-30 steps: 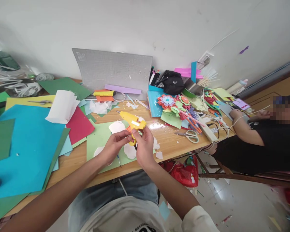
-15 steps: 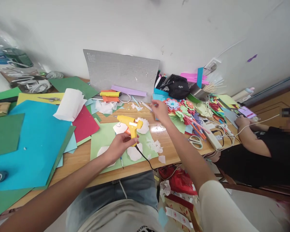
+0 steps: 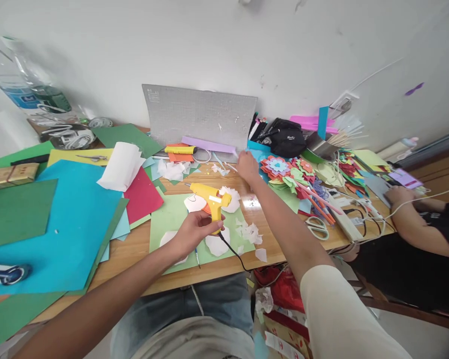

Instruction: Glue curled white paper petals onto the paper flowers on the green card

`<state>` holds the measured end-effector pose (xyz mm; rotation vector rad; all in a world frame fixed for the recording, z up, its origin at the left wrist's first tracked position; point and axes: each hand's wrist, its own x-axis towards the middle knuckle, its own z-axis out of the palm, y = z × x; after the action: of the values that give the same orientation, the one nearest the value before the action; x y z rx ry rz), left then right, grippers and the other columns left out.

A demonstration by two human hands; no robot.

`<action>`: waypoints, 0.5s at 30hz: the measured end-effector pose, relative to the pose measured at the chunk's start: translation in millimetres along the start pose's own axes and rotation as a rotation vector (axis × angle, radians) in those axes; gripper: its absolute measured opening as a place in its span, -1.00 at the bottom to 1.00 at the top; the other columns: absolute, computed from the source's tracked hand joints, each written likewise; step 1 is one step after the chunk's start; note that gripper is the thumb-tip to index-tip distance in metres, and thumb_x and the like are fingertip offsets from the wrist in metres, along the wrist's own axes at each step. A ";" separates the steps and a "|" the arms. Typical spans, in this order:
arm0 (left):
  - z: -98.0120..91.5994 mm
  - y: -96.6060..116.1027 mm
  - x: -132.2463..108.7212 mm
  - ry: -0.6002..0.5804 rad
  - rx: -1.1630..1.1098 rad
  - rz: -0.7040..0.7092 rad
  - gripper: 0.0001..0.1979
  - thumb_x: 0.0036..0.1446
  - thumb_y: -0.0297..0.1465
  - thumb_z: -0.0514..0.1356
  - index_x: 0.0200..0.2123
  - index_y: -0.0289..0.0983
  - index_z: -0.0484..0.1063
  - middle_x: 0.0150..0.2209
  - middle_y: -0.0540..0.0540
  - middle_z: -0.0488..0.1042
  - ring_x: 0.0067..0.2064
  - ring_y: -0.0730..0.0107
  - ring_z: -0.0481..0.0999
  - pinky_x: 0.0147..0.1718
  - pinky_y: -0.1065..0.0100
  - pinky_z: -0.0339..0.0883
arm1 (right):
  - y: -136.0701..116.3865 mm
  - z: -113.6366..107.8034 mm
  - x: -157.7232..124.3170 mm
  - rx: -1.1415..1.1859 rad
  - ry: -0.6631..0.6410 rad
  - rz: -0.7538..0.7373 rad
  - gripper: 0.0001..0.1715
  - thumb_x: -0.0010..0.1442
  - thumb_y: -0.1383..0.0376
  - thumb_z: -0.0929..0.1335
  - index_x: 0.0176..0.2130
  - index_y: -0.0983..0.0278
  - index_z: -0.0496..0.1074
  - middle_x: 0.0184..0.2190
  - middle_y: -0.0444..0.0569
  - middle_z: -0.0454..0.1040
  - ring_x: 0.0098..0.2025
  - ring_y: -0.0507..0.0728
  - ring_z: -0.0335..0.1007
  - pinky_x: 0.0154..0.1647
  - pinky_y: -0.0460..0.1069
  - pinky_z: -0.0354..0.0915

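Note:
My left hand [image 3: 194, 230] grips the handle of a yellow glue gun [image 3: 208, 196], held just above a light green paper sheet [image 3: 172, 219] with white paper cut-outs [image 3: 217, 244] on it. The gun's black cord [image 3: 234, 253] trails off the table's front edge. My right hand [image 3: 247, 166] is stretched far forward, resting by thin sticks [image 3: 224, 164] near the foot of a grey cutting mat [image 3: 200, 117]. Its fingers are turned away from me, so I cannot see what they hold, if anything.
Coloured paper sheets [image 3: 60, 219] cover the table's left side. Paper flowers [image 3: 284, 169], scissors [image 3: 317, 227], a power strip [image 3: 342, 219] and a black pouch [image 3: 290, 137] crowd the right. Another person's arm [image 3: 415, 219] rests at the right end. A water bottle [image 3: 26, 85] stands far left.
My right hand let go of the glue gun and reached forward to the sticks by the cutting mat. My left hand kept hold of the gun. My view shifted left.

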<state>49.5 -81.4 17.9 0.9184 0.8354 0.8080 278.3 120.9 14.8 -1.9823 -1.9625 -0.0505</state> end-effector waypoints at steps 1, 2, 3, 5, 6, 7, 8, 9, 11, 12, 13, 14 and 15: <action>-0.1 -0.1 -0.1 -0.004 -0.004 -0.004 -0.60 -0.09 -0.17 0.43 -0.23 -0.30 0.57 -0.33 -0.12 0.58 -0.22 0.26 0.56 -0.18 0.28 0.41 | -0.4 -7.1 2.2 0.008 0.076 0.027 -0.74 0.32 0.35 0.18 -0.08 0.40 0.35 -0.07 0.29 0.42 -0.08 0.25 0.40 -0.05 0.11 0.23; -0.4 -0.3 -0.2 -0.009 -0.007 -0.008 -0.61 -0.08 -0.17 0.42 -0.23 -0.30 0.57 -0.32 -0.12 0.58 -0.22 0.26 0.56 -0.18 0.29 0.41 | -0.4 -16.0 4.4 0.028 0.171 0.053 -0.74 0.32 0.36 0.16 -0.07 0.38 0.33 -0.08 0.25 0.42 -0.07 0.24 0.40 -0.04 0.10 0.23; -0.8 -0.6 -0.3 -0.013 -0.006 -0.012 -0.61 -0.06 -0.16 0.41 -0.22 -0.30 0.58 -0.32 -0.12 0.58 -0.21 0.26 0.56 -0.18 0.29 0.41 | 0.0 -26.7 6.0 0.061 0.279 0.069 -0.75 0.33 0.36 0.15 -0.07 0.35 0.31 -0.11 0.20 0.43 -0.07 0.23 0.39 -0.03 0.10 0.23; -1.7 -1.4 -0.2 -0.022 -0.003 -0.015 -0.62 -0.03 -0.16 0.40 -0.21 -0.29 0.58 -0.30 -0.13 0.58 -0.19 0.25 0.56 -0.18 0.30 0.41 | 0.9 -52.5 3.9 0.169 0.487 0.058 -0.77 0.35 0.34 0.12 -0.08 0.31 0.26 -0.19 0.12 0.44 -0.11 0.21 0.41 -0.03 0.11 0.25; -2.1 -1.9 -0.2 -0.025 -0.005 -0.015 -0.63 -0.03 -0.17 0.39 -0.20 -0.29 0.58 -0.30 -0.13 0.58 -0.18 0.25 0.55 -0.19 0.30 0.42 | 0.8 -66.9 -1.4 0.247 0.583 0.038 -0.79 0.35 0.31 0.11 -0.09 0.29 0.24 -0.22 0.09 0.44 -0.15 0.18 0.43 -0.05 0.11 0.28; -2.4 -2.3 -0.1 -0.028 -0.012 -0.013 -0.64 -0.02 -0.17 0.39 -0.21 -0.29 0.58 -0.29 -0.13 0.57 -0.19 0.26 0.55 -0.19 0.31 0.42 | -0.2 -81.4 -10.7 0.341 0.671 0.020 -0.81 0.36 0.29 0.11 -0.10 0.26 0.22 -0.24 0.05 0.44 -0.22 0.15 0.44 -0.10 0.10 0.31; -2.5 -2.5 -0.1 -0.031 -0.023 -0.011 -0.64 -0.02 -0.18 0.39 -0.21 -0.29 0.58 -0.29 -0.13 0.57 -0.19 0.27 0.54 -0.20 0.32 0.43 | -2.4 -95.6 -24.1 0.459 0.742 0.001 -0.83 0.37 0.27 0.11 -0.11 0.23 0.20 -0.25 0.02 0.44 -0.32 0.12 0.43 -0.19 0.09 0.34; -2.5 -2.6 -0.2 -0.039 -0.038 -0.010 -0.65 -0.02 -0.19 0.40 -0.21 -0.29 0.58 -0.29 -0.13 0.56 -0.20 0.28 0.54 -0.22 0.32 0.44 | -5.9 -108.8 -41.5 0.594 0.820 -0.032 -0.86 0.37 0.25 0.13 -0.12 0.21 0.19 -0.27 -0.01 0.43 -0.41 0.08 0.41 -0.28 0.06 0.35; -1.7 -2.2 -0.8 -0.056 -0.074 -0.012 -0.66 -0.02 -0.20 0.40 -0.22 -0.30 0.58 -0.25 -0.14 0.54 -0.21 0.29 0.52 -0.26 0.32 0.48 | -16.1 -130.1 -85.5 0.818 0.937 -0.084 -0.92 0.36 0.23 0.18 -0.15 0.17 0.20 -0.29 -0.06 0.41 -0.49 0.04 0.37 -0.42 0.01 0.34; -1.0 -1.8 -1.3 -0.063 -0.093 -0.014 -0.67 -0.02 -0.21 0.40 -0.23 -0.30 0.58 -0.23 -0.14 0.53 -0.21 0.29 0.51 -0.28 0.32 0.50 | -22.3 -137.4 -109.8 0.919 0.968 -0.109 -0.95 0.34 0.25 0.22 -0.17 0.16 0.22 -0.30 -0.08 0.42 -0.51 0.02 0.36 -0.48 -0.02 0.32; -0.2 -1.3 -1.9 -0.069 -0.109 -0.018 -0.67 -0.02 -0.22 0.40 -0.24 -0.31 0.58 -0.21 -0.15 0.52 -0.21 0.29 0.51 -0.30 0.31 0.52 | -28.7 -142.4 -133.8 1.002 0.989 -0.126 -0.97 0.34 0.27 0.24 -0.17 0.15 0.25 -0.31 -0.10 0.42 -0.53 0.01 0.36 -0.54 -0.04 0.29; 0.6 -0.8 -2.5 -0.071 -0.121 -0.021 -0.68 -0.03 -0.23 0.40 -0.24 -0.31 0.58 -0.18 -0.16 0.51 -0.20 0.29 0.50 -0.31 0.31 0.54 | -35.0 -145.0 -156.1 1.063 0.990 -0.130 -0.97 0.33 0.28 0.25 -0.18 0.16 0.27 -0.32 -0.10 0.42 -0.53 0.01 0.36 -0.57 -0.06 0.29; 1.3 -0.3 -3.1 -0.071 -0.130 -0.024 -0.68 -0.03 -0.23 0.41 -0.25 -0.32 0.57 -0.16 -0.16 0.50 -0.20 0.29 0.50 -0.33 0.31 0.55 | -40.8 -145.6 -175.7 1.101 0.978 -0.125 -0.96 0.34 0.29 0.24 -0.20 0.16 0.29 -0.33 -0.11 0.42 -0.55 0.00 0.35 -0.59 -0.06 0.30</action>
<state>49.4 -84.5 18.9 0.8166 0.7222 0.7952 263.1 -88.4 113.3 -0.8234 -1.0401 0.0274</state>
